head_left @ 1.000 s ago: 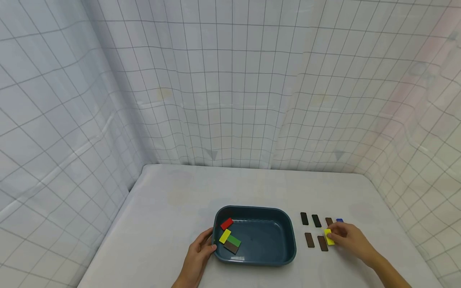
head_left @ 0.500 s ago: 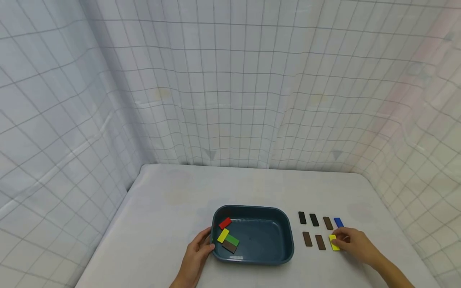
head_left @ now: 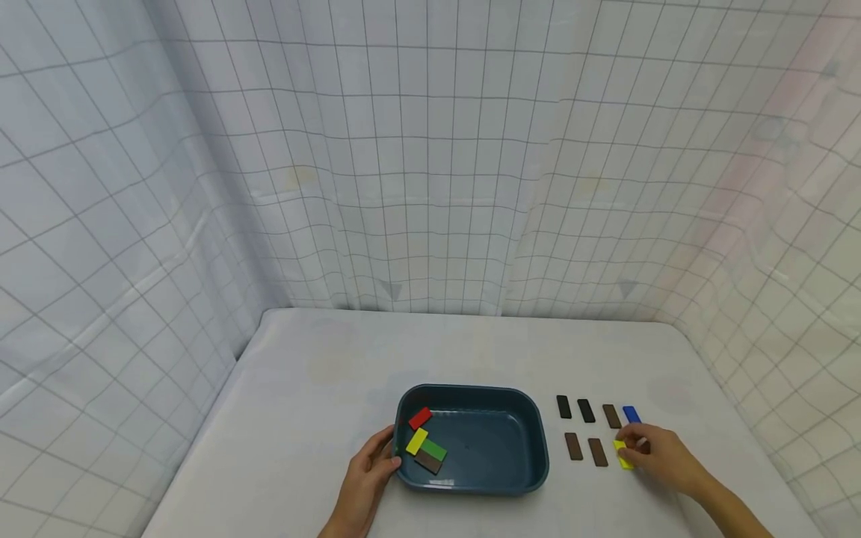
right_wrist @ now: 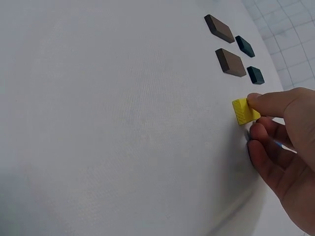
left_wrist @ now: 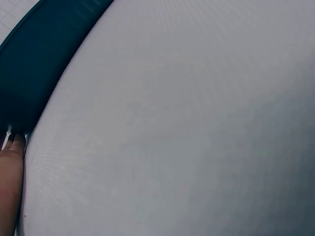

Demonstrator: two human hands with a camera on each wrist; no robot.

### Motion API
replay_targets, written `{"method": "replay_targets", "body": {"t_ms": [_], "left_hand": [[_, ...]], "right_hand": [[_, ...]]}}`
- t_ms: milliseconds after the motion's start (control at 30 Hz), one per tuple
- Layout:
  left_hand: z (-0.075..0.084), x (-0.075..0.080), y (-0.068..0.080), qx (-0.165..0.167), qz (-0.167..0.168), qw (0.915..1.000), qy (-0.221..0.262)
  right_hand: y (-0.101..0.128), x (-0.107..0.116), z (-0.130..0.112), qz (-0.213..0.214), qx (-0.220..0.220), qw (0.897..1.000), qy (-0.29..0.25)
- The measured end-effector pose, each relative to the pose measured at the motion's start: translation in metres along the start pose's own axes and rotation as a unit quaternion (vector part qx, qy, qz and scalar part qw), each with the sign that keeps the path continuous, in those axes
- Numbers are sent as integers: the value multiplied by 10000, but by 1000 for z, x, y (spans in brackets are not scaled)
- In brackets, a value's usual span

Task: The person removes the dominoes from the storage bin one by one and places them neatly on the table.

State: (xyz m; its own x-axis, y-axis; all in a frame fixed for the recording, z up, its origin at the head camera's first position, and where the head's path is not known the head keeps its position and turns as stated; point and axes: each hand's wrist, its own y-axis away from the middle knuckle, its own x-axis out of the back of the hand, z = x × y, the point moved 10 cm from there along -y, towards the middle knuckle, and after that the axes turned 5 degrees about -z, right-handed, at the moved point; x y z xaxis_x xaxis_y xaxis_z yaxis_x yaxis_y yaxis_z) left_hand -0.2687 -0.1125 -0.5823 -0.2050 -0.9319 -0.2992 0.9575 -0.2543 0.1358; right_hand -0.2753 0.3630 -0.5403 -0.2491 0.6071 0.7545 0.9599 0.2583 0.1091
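In the head view my right hand pinches a yellow block by its edges at the front right of the block rows. The right wrist view has the thumb on top of this yellow block, low at the table surface. My left hand holds the left wall of a dark blue plastic tub, thumb at the rim. Inside the tub, at its left, lie a red block, another yellow block, a green block and a brown block.
On the white table, right of the tub, two black blocks and a brown block form a back row with a blue block. Two brown blocks lie in front. A gridded white curtain stands behind.
My right hand has shifted the yellow block slightly right and toward the front, uncovering more of the blue block. It has barely moved since half a second ago. My left hand stays at the tub.
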Motion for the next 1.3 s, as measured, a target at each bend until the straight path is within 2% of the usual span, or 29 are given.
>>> {"method": "replay_targets", "body": {"t_ms": [100,233,433,833,967,1200,1300], "left_hand": [[0,0,0,-1,14,10000,-6],[0,0,0,-11,14,10000,-9],[0,0,1,4,3,10000,12],[1,-1,2,-1,-15,10000,34],[1,-1,2,-5,-38,10000,36],[3,-3,3,-38,-85,10000,36],[4,-2,4,-46,-73,10000,16]], "right_hand": [[-2,4,-9,86,153,9998,104],[-7,11,-28,224,600,9973,349],[-17,16,-54,137,1031,9938,392],[-49,14,-110,-515,1683,9840,274],[-61,6,-130,-815,1886,9783,256],[-82,-13,-161,-1240,1985,9713,415],[-91,-23,-179,-1403,2206,9636,556]]}}
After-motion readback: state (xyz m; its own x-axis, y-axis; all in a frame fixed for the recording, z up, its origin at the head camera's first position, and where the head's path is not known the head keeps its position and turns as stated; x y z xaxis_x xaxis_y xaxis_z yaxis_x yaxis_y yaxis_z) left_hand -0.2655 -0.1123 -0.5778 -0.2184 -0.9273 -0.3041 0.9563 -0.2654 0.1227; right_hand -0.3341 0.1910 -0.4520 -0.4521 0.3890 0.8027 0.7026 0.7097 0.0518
